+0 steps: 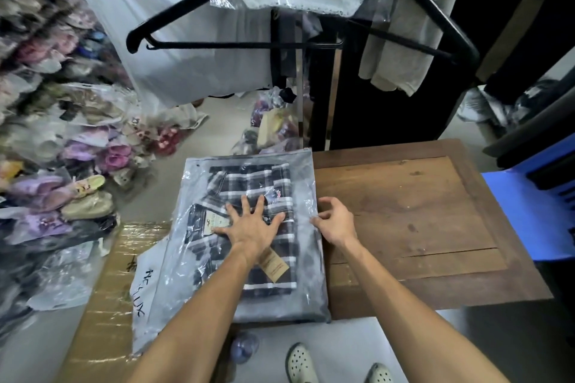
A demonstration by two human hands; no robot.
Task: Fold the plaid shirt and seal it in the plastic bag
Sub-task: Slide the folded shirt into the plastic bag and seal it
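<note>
You had the folded black-and-white plaid shirt [249, 211] already inside the clear plastic bag [305, 177] on the brown wooden tabletop [404, 211], your left hand [252, 227] pressing it flat with spread fingers, your right hand [337, 221] loosely curled at the bag's right edge, sealing apparently still left.

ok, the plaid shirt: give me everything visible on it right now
The plaid shirt is folded into a flat rectangle, dark with white checks, woven fabric by its look. It lies inside the clear plastic bag on the left part of the wooden table. A small logo shows on its chest, and a tan paper tag lies on it. The left hand presses flat on it through the plastic, fingers spread; the right hand is at the bag's right edge.
</note>
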